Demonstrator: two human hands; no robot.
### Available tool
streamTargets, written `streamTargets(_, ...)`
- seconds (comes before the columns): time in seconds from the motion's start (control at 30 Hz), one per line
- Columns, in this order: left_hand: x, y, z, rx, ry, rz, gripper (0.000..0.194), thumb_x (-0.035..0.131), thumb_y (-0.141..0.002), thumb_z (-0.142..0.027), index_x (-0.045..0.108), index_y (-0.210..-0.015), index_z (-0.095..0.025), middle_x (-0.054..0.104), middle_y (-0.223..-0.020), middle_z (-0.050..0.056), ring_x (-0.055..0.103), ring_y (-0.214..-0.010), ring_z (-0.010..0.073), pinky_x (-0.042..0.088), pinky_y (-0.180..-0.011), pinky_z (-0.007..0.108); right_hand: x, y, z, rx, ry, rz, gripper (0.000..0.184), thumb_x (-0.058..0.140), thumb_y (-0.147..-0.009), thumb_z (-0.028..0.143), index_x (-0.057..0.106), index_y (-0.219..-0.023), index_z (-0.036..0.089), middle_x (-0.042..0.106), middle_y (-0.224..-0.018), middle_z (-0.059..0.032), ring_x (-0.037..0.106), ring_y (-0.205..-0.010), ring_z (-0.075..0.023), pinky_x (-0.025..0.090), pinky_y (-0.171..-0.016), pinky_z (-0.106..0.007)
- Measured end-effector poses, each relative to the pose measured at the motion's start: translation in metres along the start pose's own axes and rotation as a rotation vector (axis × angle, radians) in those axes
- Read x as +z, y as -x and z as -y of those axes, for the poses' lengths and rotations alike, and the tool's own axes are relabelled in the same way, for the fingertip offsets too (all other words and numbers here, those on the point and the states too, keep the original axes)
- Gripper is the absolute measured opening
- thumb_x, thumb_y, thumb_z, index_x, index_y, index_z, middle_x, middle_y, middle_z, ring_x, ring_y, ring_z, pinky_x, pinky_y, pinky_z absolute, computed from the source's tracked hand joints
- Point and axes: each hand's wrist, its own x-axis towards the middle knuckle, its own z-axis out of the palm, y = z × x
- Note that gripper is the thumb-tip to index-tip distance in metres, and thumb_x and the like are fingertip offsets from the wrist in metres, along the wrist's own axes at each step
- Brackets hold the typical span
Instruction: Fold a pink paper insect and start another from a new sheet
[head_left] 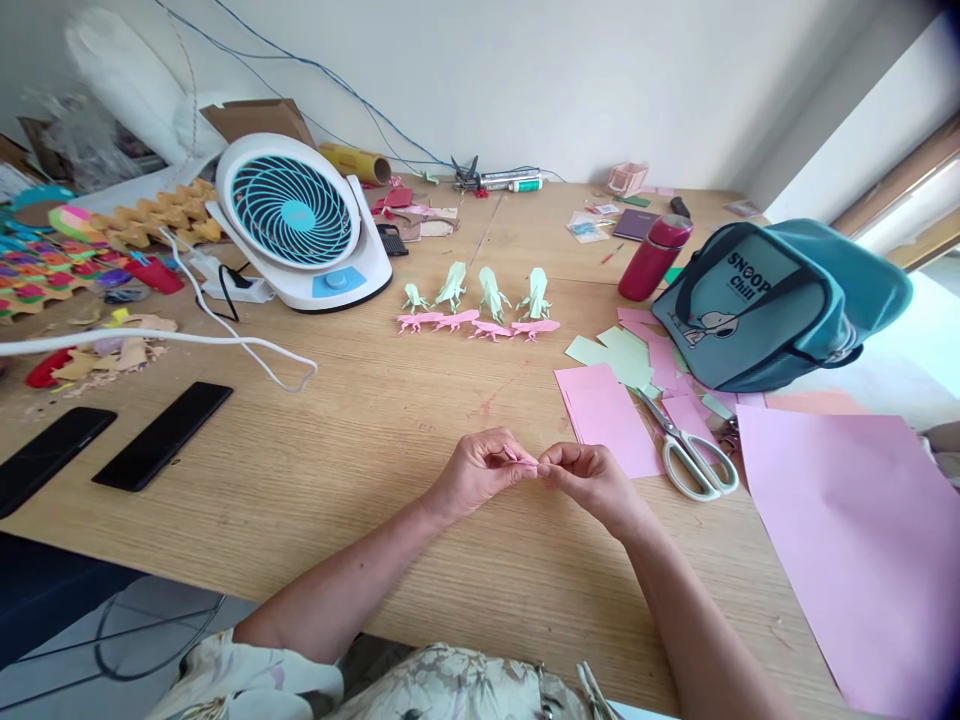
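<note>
Over the front middle of the table, my left hand pinches a small folded piece of pink paper, mostly hidden by the fingers. My right hand pinches the same piece at its right end, fingertips meeting those of the left. Beyond the hands, several pale green folded paper insects stand in a row. A row of pink folded paper insects lies just in front of them. Right of my right hand are cut pink paper sheets and white-handled scissors.
A large pink sheet covers the right edge. Behind it stand a teal bag and a red bottle. On the left are a white fan, a white cable and two black phones. Green paper pieces lie near the bag.
</note>
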Motion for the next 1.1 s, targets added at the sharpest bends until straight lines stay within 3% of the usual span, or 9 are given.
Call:
streamTargets(0.13,0.0,0.0,0.001,-0.017,-0.015,0.005,0.019,0.079,-0.074,-0.031,0.071,-0.073,-0.013,0.061,-0.071,0.003,0.055,-0.065,0.0105,0.041,-0.058,0.021,-0.001,0.001,-0.001,-0.017,0.077,0.001,0.026,0.07,-0.08,0.043,0.066,-0.074,0.017,0.053,-0.062,0.0028,0.039,-0.057,-0.0102,0.028,-0.053,-0.025)
streamTargets(0.43,0.0,-0.002,0.001,0.006,-0.027,-0.002,0.021,0.079,-0.075,-0.032,0.069,-0.07,-0.013,0.061,-0.069,0.002,0.053,-0.064,0.0103,0.04,-0.06,0.021,0.006,0.005,0.009,-0.065,0.289,-0.108,0.022,0.063,-0.084,0.038,0.066,-0.073,0.019,0.061,-0.068,-0.0006,0.052,-0.065,-0.0153,0.037,-0.062,-0.028)
streamTargets(0.67,0.002,-0.001,0.001,-0.142,0.189,0.008,0.028,0.08,-0.072,-0.035,0.063,-0.068,-0.013,0.059,-0.066,-0.001,0.053,-0.062,0.0087,0.042,-0.061,0.021,0.006,0.002,0.003,-0.019,0.022,-0.05,0.028,0.073,-0.076,0.046,0.067,-0.075,0.019,0.055,-0.064,0.0011,0.042,-0.059,-0.0125,0.03,-0.054,-0.027)
streamTargets(0.8,0.002,-0.002,0.0,-0.195,0.303,-0.007,0.033,0.083,-0.069,-0.034,0.057,-0.065,-0.014,0.058,-0.064,-0.003,0.057,-0.062,0.0092,0.047,-0.063,0.023,0.004,0.001,0.001,-0.008,-0.021,-0.028,0.031,0.072,-0.077,0.049,0.067,-0.076,0.019,0.054,-0.065,0.0008,0.041,-0.061,-0.0126,0.028,-0.054,-0.026)
streamTargets(1.1,0.005,0.0,-0.003,-0.201,0.258,0.003,0.036,0.08,-0.071,-0.041,0.057,-0.066,-0.014,0.056,-0.066,-0.002,0.052,-0.062,0.0086,0.047,-0.062,0.022,0.006,0.002,0.002,0.002,-0.009,-0.024,0.034,0.075,-0.074,0.052,0.067,-0.074,0.019,0.053,-0.064,0.001,0.04,-0.059,-0.0125,0.028,-0.053,-0.026)
